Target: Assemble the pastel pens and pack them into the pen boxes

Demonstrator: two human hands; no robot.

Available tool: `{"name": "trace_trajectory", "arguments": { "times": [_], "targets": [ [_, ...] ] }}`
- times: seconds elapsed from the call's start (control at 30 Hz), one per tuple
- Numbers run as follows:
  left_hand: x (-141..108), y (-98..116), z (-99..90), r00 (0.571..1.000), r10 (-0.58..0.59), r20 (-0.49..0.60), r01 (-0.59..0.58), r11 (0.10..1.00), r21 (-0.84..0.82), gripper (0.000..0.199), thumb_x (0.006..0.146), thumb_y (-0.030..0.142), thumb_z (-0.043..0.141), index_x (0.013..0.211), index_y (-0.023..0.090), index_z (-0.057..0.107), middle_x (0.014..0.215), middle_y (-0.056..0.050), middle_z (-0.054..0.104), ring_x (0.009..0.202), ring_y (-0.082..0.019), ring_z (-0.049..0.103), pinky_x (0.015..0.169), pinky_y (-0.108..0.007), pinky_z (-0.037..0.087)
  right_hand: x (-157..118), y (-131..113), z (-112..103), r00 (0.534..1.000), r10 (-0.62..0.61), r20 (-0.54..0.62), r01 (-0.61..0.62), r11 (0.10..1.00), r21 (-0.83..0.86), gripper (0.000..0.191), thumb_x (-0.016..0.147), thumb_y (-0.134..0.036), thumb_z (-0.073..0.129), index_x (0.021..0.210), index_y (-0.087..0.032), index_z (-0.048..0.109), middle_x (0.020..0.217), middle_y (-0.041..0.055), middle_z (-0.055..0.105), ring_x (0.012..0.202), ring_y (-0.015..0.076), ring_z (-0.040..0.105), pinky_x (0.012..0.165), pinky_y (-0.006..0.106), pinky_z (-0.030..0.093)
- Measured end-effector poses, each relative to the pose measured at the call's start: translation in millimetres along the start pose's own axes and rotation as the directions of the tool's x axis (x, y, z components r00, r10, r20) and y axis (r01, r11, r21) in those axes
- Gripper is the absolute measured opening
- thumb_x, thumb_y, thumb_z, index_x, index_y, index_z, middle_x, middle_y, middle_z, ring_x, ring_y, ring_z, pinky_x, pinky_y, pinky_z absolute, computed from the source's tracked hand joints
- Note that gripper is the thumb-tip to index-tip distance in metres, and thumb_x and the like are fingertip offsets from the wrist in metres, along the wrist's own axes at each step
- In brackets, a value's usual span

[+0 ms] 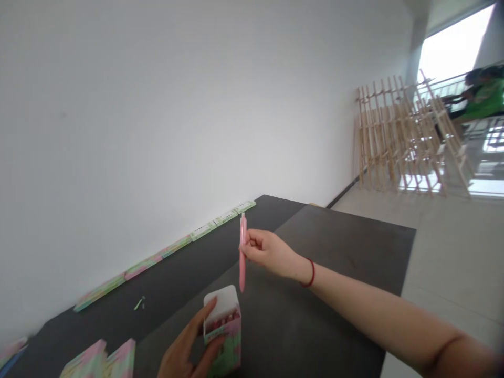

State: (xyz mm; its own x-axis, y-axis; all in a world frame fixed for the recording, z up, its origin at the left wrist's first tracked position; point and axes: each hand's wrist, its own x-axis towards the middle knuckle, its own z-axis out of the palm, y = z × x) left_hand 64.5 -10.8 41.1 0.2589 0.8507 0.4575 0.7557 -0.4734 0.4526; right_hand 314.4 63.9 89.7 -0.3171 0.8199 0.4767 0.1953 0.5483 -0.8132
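Observation:
A pink pen stands nearly upright in the pinched fingers of my right hand, its tip pointing down. Below and to the left of it, my left hand grips a small green-and-pink pen box. The white flap of this box is raised, and my left fingers lie against it. Several pink pen ends show inside the opening. The pen is outside the box, a little above its right edge. Part of the box and of my left hand is cut off by the bottom of the view.
Flat green-and-pink boxes lie in a row along the wall on the dark table. Two more boxes stand at the lower left. Small green scraps lie nearby. Wooden racks and a person in green are far right.

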Motion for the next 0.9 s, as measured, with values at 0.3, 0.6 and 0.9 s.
{"name": "trace_trajectory", "arguments": {
  "times": [0.3,0.6,0.9],
  "targets": [
    [-1.5,13.6,6.7,0.997,-0.049,0.057,0.054,0.994,-0.099,0.033,0.079,0.031,0.058,0.111,0.024,0.063,0.101,-0.002,0.073,0.088,-0.021,0.07,0.076,-0.028,0.055,-16.2,-41.9,32.8,0.964,-0.166,0.205,0.187,0.979,-0.085,0.008,0.078,-0.019,0.058,0.075,-0.016,0.051,0.063,-0.0054,0.05,0.053,0.0052,0.042,0.049,0.016,0.03],
    [-1.5,9.5,8.9,0.998,-0.017,0.062,0.024,0.994,-0.11,0.034,0.081,0.031,0.059,0.114,0.024,0.059,0.105,-0.002,0.072,0.093,-0.02,0.068,0.079,-0.028,0.053,-15.2,-41.6,32.5,0.963,-0.219,0.157,0.244,0.956,-0.162,0.008,0.079,-0.017,0.056,0.077,-0.017,0.048,0.061,-0.0066,0.049,0.05,0.0044,0.041,0.05,0.015,0.03],
    [-1.1,8.9,9.1,0.999,-0.032,0.044,0.038,0.99,-0.135,0.034,0.08,0.032,0.06,0.113,0.022,0.059,0.108,-0.004,0.071,0.097,-0.022,0.067,0.081,-0.029,0.053,-19.2,-35.6,41.3,0.921,-0.198,0.335,0.292,0.921,-0.257,0.009,0.082,-0.023,0.056,0.079,-0.015,0.059,0.07,-0.0006,0.059,0.058,0.0081,0.047,0.055,0.018,0.033]
  ]
}}
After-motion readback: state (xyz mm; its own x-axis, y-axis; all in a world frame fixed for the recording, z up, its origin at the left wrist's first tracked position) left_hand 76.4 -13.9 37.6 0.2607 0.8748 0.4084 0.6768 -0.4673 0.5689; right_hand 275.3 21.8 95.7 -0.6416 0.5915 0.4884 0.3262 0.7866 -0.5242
